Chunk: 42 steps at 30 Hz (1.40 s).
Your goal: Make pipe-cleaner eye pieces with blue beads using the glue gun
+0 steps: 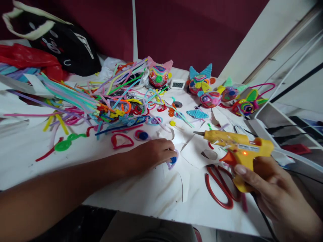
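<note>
My left hand [157, 152] reaches across the white table, its fingers closed on a small purple loop with a blue centre [173, 160], beside white paper scraps. My right hand [267, 188] is wrapped round the handle of a yellow glue gun [239, 146], whose orange light is on and whose nozzle points left, above the paper. Red-handled scissors [219, 188] lie below the gun. A similar purple piece with a blue centre [143, 135] and a red loop [122, 140] lie behind my left wrist.
Bundles of coloured pipe cleaners [73, 97] cover the back left, near a black bag [63, 47]. Decorated animal heads [158, 75] and a small digital timer [177, 84] stand at the back. A green coil piece [63, 145] lies at left. Cables run at right.
</note>
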Each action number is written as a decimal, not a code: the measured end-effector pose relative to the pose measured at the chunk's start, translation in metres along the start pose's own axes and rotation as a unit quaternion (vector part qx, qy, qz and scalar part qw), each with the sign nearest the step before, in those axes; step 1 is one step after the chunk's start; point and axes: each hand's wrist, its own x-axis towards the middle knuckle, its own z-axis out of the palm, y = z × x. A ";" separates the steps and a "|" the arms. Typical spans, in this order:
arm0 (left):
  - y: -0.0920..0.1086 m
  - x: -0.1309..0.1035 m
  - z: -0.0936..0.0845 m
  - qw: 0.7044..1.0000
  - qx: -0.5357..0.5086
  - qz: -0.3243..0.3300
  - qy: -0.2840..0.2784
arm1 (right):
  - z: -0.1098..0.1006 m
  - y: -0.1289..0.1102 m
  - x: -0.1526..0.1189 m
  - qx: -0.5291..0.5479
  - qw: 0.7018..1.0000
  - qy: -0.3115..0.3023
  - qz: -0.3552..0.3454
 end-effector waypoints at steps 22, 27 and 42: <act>0.006 0.000 -0.002 0.991 0.127 0.050 0.005 | -0.017 0.020 0.003 -0.180 0.976 -0.091 -0.077; 0.010 0.001 -0.006 0.986 0.153 0.061 0.009 | -0.018 0.020 0.003 -0.225 0.959 -0.125 -0.115; 0.016 0.002 -0.007 0.980 0.193 0.047 -0.013 | -0.014 0.016 -0.002 -0.283 0.941 -0.160 -0.093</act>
